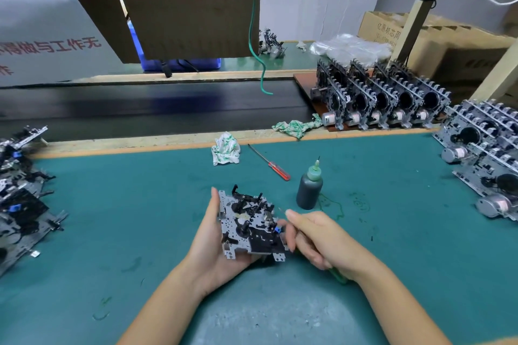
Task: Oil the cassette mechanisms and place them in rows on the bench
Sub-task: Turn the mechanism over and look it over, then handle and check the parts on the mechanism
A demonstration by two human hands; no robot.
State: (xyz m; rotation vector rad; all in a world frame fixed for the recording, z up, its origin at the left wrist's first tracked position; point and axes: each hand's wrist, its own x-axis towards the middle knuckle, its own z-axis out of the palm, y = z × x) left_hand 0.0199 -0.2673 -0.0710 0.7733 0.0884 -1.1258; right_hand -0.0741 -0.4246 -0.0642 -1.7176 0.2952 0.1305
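Both forearms reach in from the near edge over the green mat [392, 246]. Left hand [213, 246] cradles a cassette mechanism [249, 228] from below w/ fingers curled round its left edge; plate face-up, long axis running away from the camera, tilted slightly. Right hand [316, 238] pinches a thin green-handled tool [337, 276], tip at the mech's right side. Oil bottle [309, 190] stands upright just beyond-right of the mech, nozzle up. Red screwdriver [270, 164] lies beyond the mech.
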